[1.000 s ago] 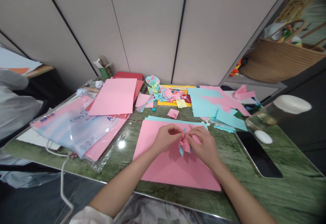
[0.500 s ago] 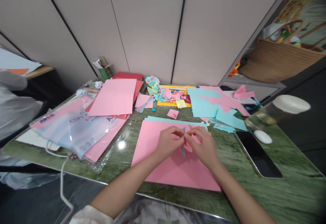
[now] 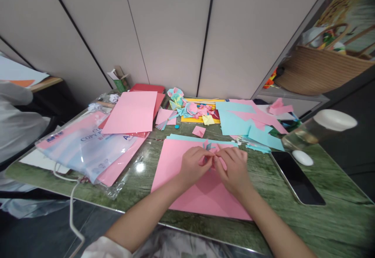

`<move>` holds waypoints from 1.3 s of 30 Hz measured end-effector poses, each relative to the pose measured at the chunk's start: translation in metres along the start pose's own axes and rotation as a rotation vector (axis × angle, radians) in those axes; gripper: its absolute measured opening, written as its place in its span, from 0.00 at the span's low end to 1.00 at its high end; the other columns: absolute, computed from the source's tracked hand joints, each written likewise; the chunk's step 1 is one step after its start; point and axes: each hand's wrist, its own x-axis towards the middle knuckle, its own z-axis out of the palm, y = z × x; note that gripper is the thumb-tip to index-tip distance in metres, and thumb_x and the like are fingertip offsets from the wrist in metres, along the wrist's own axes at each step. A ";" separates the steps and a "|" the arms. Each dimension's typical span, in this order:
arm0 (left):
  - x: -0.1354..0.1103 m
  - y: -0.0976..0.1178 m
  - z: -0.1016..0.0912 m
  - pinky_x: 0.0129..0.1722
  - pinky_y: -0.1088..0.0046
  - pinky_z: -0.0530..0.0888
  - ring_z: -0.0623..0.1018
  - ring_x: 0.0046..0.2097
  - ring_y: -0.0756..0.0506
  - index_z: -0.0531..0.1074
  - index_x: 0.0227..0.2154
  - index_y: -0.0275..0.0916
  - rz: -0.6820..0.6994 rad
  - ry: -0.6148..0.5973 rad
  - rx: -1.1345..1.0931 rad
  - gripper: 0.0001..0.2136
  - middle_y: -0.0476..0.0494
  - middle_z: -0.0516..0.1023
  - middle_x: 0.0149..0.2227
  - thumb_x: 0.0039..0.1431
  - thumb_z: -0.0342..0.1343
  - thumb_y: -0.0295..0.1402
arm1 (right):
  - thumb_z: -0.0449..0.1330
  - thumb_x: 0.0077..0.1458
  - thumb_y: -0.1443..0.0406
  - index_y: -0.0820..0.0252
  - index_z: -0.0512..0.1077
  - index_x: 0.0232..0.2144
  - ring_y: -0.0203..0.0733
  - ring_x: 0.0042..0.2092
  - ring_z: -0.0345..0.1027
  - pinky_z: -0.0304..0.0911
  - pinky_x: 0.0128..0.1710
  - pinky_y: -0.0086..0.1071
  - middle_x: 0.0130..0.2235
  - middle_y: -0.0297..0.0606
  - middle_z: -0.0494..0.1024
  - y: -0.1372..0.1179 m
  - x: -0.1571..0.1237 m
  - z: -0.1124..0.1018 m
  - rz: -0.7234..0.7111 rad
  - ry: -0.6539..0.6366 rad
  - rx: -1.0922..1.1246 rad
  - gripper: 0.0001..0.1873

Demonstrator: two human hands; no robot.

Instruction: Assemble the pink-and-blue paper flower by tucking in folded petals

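Above the pink paper sheets [image 3: 187, 191], my left hand [image 3: 193, 165] and my right hand [image 3: 233, 167] meet fingertip to fingertip. Both are closed in a pinch on a small pink and blue paper flower [image 3: 208, 146], whose folded petals stick up behind the fingers. Much of the flower is hidden by the hands. Just beyond the sheets lies a small folded pink paper square [image 3: 199, 131]. Light blue paper [image 3: 172, 137] shows under the pink sheets at their far edge.
Finished paper flowers [image 3: 176, 97] and a yellow tray [image 3: 187, 119] of small colored pieces stand at the back. Left lie pink sheets [image 3: 131, 111] and a plastic paper bag [image 3: 96, 148]. On the right are blue paper scraps [image 3: 234, 123], a phone [image 3: 297, 178], a white oval case [image 3: 302, 157] and a lidded bottle [image 3: 304, 135].
The paper flower has turned between my fingers, so its petals now point away from me over the fingertips. Both hands stay in nearly the same place.
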 end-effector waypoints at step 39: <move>-0.006 -0.006 0.006 0.34 0.73 0.67 0.74 0.33 0.50 0.73 0.32 0.42 0.257 -0.141 0.333 0.09 0.47 0.77 0.30 0.57 0.47 0.29 | 0.49 0.51 0.64 0.58 0.63 0.18 0.37 0.29 0.59 0.50 0.31 0.31 0.23 0.31 0.66 0.013 0.006 0.007 0.300 -0.126 0.384 0.11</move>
